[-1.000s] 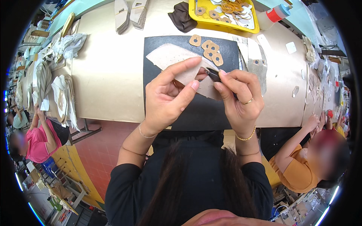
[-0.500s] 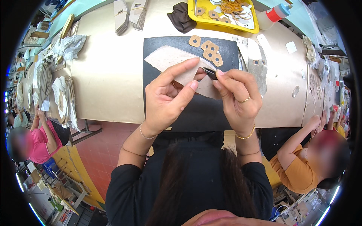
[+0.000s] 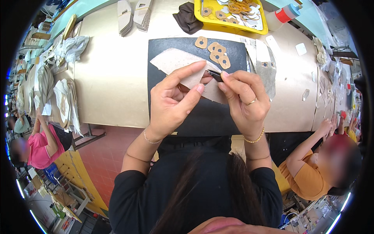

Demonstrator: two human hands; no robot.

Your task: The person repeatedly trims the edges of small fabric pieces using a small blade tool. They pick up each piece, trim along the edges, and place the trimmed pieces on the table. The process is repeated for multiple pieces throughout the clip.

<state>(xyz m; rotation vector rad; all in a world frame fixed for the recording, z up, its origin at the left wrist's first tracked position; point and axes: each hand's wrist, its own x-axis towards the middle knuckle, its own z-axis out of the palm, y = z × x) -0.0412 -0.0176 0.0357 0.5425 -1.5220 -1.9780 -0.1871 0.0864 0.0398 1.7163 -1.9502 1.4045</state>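
My left hand [image 3: 173, 97] pinches a pale beige fabric panel [image 3: 173, 61], which bends over its fingers above the black board [image 3: 202, 121]. In my right hand [image 3: 247, 95] is a small dark tool [image 3: 215, 75], gripped between thumb and fingertips. Its narrow tip meets the panel between my two hands, close to the left fingertips. Its exact kind is hard to make out, and what it touches is partly hidden by fingers. Just beyond the panel, several tan pieces with cut-out holes [image 3: 219, 48] lie on the board.
A yellow tray [image 3: 233, 26] at the back holds rubber bands and small pieces. Near it are a dark cloth [image 3: 187, 18] and a bottle with a red band [image 3: 282, 16]. Bundled beige panels [image 3: 142, 15] stand back left. People sit on both sides.
The dark tool has turned slightly and its tip has shifted a little left in my right fingers. My left hand and the panel have barely moved.
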